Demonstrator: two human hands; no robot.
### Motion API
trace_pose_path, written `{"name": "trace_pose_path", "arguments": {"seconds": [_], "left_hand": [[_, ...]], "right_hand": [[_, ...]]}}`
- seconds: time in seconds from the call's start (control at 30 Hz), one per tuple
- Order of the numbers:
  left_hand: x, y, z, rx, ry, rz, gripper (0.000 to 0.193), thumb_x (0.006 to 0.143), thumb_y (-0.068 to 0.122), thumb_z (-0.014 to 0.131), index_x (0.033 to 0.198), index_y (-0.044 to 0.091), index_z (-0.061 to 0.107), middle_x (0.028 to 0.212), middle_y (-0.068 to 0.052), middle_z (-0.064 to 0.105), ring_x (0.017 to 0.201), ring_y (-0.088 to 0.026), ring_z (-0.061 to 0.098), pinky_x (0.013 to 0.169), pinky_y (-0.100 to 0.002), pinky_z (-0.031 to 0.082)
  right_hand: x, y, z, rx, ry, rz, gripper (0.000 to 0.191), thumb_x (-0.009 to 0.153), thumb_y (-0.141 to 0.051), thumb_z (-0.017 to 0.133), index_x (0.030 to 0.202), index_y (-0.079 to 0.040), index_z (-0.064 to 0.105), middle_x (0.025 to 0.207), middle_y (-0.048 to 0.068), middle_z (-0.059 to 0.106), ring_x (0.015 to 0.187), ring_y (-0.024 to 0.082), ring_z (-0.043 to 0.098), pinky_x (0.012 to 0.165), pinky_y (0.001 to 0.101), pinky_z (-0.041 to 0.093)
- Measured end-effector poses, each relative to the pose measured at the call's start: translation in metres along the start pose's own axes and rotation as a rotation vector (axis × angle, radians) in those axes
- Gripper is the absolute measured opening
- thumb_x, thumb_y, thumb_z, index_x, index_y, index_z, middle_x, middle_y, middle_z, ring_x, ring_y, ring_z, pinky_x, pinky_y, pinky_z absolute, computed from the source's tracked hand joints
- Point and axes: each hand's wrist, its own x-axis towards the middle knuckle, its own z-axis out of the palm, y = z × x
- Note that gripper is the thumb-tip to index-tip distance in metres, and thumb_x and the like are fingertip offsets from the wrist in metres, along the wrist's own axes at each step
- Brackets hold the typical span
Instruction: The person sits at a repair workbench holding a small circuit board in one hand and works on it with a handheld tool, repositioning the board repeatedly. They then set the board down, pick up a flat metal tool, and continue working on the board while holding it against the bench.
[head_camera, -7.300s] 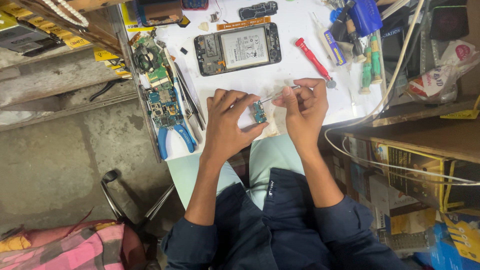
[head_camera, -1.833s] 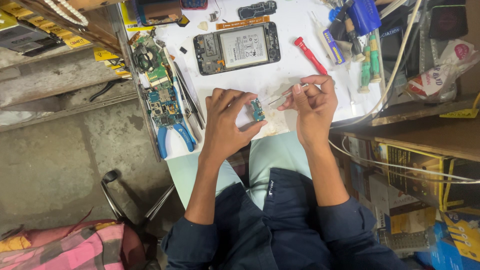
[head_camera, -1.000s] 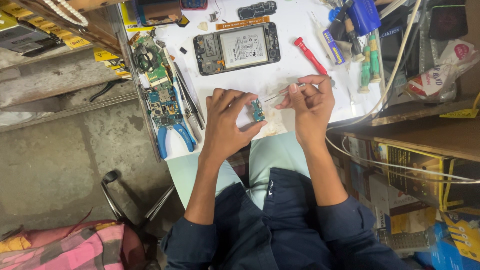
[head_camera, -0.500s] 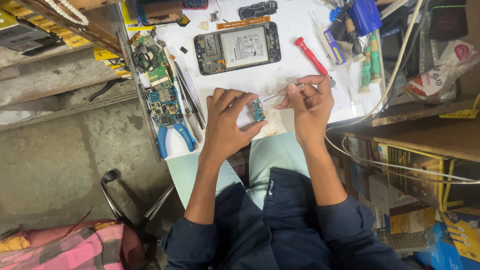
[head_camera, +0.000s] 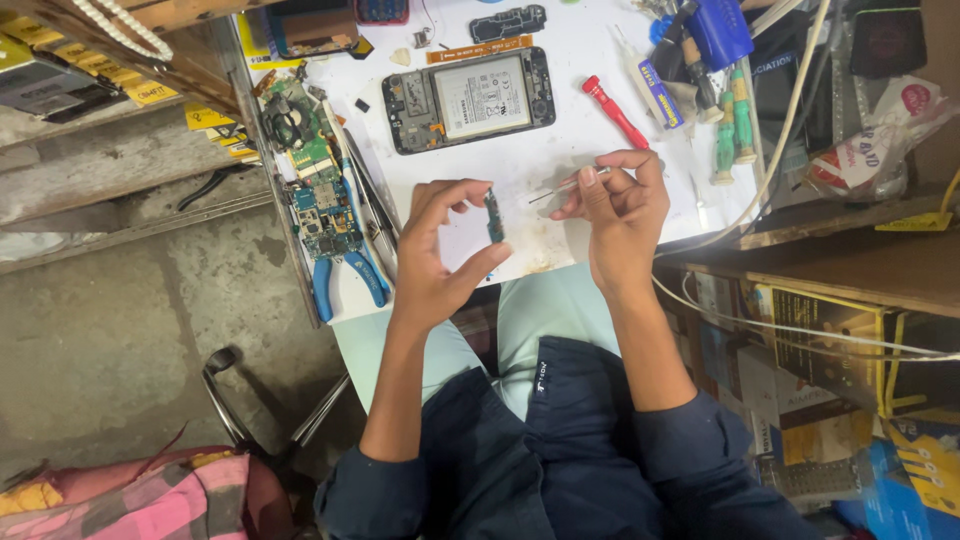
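A small green circuit board (head_camera: 494, 216) is pinched on edge in the left hand (head_camera: 437, 262) above the white tabletop (head_camera: 560, 150), while thin tweezers (head_camera: 566, 186) are gripped by the right hand (head_camera: 622, 205) at its 3 o'clock; an opened phone (head_camera: 470, 98) lies at 12 o'clock.

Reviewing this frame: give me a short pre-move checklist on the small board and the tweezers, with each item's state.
1. Left hand pinches the small green circuit board on edge between fingertips and thumb: ok.
2. Right hand holds the thin metal tweezers: ok.
3. Tweezer tips touching the board: not ok, a gap shows.
4. Opened phone with white battery lies apart from both hands: ok.
5. Red-handled screwdriver lies loose on the white table: ok.
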Motion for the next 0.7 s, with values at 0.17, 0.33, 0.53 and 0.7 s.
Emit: {"name": "trace_pose_path", "arguments": {"seconds": [0.17,0.33,0.53,0.7], "left_hand": [[-0.013,-0.014,0.016,-1.113,0.108,-0.185,0.071,0.081,0.034,0.090,0.135,-0.002,0.060,0.123,-0.006,0.060,0.113,-0.018,0.049,0.097,-0.033,0.037],[-0.024,-0.027,0.035,-1.672,0.075,-0.277,0.058,0.086,0.048,0.084,0.120,0.008,0.059,0.110,0.000,0.052,0.099,-0.013,0.043,0.093,-0.032,0.035],[-0.030,-0.037,0.058,-1.775,-0.093,-0.309,0.050,0.088,0.054,0.080,0.107,0.012,0.060,0.105,0.001,0.051,0.100,-0.013,0.043,0.089,-0.029,0.035],[-0.030,-0.040,0.060,-1.708,-0.059,-0.351,0.067,0.085,0.058,0.081,0.125,0.008,0.061,0.109,0.002,0.052,0.103,-0.014,0.043,0.089,-0.031,0.035]], "right_hand": [[0.000,0.001,-0.001,-0.002,-0.004,0.008,0.016,0.107,0.002,0.059,0.118,-0.002,0.047,0.094,0.018,0.070,0.074,0.017,0.065,0.070,0.0389,0.063],[0.001,0.002,-0.002,0.008,-0.002,0.000,0.017,0.107,0.002,0.059,0.118,-0.002,0.048,0.092,0.017,0.069,0.074,0.017,0.065,0.070,0.0390,0.063],[0.000,0.002,-0.003,0.020,-0.008,-0.005,0.017,0.107,0.002,0.060,0.118,-0.002,0.048,0.093,0.017,0.069,0.075,0.017,0.065,0.070,0.0389,0.063],[0.000,0.002,-0.004,0.042,-0.004,-0.002,0.017,0.107,0.001,0.061,0.118,-0.003,0.048,0.093,0.014,0.067,0.076,0.018,0.065,0.071,0.0398,0.063]]}}
